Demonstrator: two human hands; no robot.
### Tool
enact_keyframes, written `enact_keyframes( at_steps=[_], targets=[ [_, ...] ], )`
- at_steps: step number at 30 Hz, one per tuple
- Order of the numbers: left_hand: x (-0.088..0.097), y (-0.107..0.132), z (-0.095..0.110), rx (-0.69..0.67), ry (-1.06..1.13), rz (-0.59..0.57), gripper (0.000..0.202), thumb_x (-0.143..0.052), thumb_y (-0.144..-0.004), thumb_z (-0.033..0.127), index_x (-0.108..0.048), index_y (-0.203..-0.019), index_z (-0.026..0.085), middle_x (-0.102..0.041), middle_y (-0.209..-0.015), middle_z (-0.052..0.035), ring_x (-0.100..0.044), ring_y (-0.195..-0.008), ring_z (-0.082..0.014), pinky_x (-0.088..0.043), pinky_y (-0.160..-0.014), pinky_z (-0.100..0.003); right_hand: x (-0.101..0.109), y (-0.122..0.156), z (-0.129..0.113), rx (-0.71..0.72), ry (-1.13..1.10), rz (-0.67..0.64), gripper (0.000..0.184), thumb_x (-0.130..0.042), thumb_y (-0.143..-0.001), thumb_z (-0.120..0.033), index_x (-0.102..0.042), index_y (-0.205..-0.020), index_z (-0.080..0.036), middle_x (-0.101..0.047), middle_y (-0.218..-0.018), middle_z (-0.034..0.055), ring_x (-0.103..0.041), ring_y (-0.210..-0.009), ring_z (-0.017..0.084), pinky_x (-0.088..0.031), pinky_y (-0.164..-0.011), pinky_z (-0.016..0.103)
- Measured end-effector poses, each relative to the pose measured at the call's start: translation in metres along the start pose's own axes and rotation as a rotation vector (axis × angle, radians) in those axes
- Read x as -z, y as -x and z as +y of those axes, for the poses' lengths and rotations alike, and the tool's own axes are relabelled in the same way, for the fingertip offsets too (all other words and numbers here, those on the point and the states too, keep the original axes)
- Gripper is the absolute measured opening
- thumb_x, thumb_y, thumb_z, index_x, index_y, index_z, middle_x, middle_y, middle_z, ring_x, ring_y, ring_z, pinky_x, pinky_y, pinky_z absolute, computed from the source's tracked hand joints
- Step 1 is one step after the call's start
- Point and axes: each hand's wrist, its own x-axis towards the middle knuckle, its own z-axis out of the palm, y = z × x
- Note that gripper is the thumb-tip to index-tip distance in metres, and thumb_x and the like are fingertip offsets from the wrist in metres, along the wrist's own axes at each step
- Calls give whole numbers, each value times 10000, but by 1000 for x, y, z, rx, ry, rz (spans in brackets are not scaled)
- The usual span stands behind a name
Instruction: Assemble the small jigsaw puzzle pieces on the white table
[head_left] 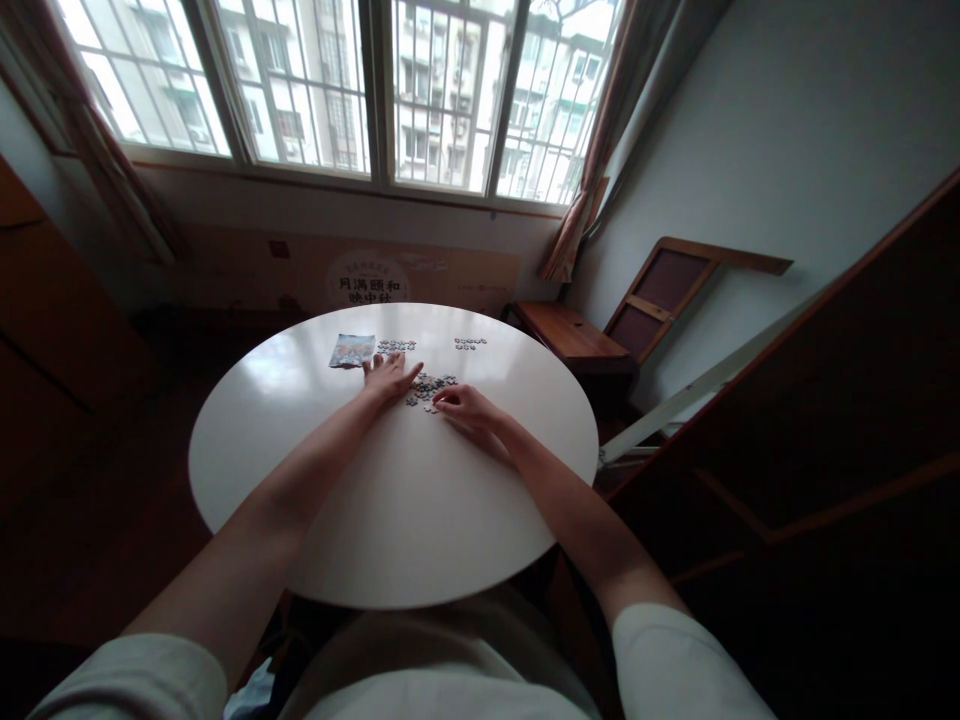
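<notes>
Small jigsaw puzzle pieces (pixel 429 384) lie in a loose pile near the middle of the round white table (pixel 450 520). My left hand (pixel 385 377) rests left of the pile, fingers spread, its fingertips just short of a group of pieces (pixel 397 346). To the right of the pile, my right hand (pixel 468 406) has thumb and index finger pinched together at a puzzle piece (pixel 431 407) on the pile's near edge. The fingers partly cover what they grip. A picture packet (pixel 352 350) lies flat beyond my left hand.
Another group of pieces (pixel 470 344) lies at the far right of the tabletop. Behind the table stand a wooden stool (pixel 570 330) and a long printed cardboard panel (pixel 450 270) below the barred window. A dark wooden panel (pixel 825 450) rises at the right.
</notes>
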Motion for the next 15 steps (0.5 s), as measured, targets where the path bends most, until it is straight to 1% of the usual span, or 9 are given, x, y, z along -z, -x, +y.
enact_keyframes(
  at_steps=[4,7,9,12,15],
  targets=[
    [0,3,1,-8,29,39,784,-156,-804,716,-333,-1407,246,-280,-1480,-92,-244,-1287,-406,-208,-988,-573,1,1,-3,-6,-7,-1,290,-544,-777,-265,-694,-939,-77,-607,-696,29,-459,-588,78,-334,-561,190],
    [3,9,4,0,59,140,729,-189,-838,667,-304,-1420,243,-319,-1455,-100,-250,-1282,-393,-223,-984,-546,1,1,-2,1,-12,-2,285,-547,-775,-262,-694,-937,-80,-608,-698,28,-456,-588,77,-334,-565,191],
    [6,15,6,-15,71,222,654,-217,-869,611,-321,-1409,258,-354,-1433,-91,-267,-1276,-369,-233,-988,-517,1,1,-2,0,-17,-1,280,-548,-772,-258,-695,-933,-83,-605,-693,25,-449,-583,75,-330,-563,191],
    [9,24,6,-85,88,302,517,-271,-899,514,-461,-1311,264,-436,-1366,-77,-360,-1218,-328,-269,-978,-472,1,1,-2,-5,-33,-5,286,-546,-772,-263,-693,-935,-81,-602,-684,24,-447,-578,74,-326,-556,189],
    [9,32,3,-152,132,307,390,-359,-887,404,-601,-1138,228,-553,-1209,-73,-490,-1083,-275,-330,-942,-416,0,1,-2,-16,-43,-6,301,-543,-773,-277,-691,-933,-70,-601,-674,27,-445,-565,74,-321,-544,190]
  ],
)
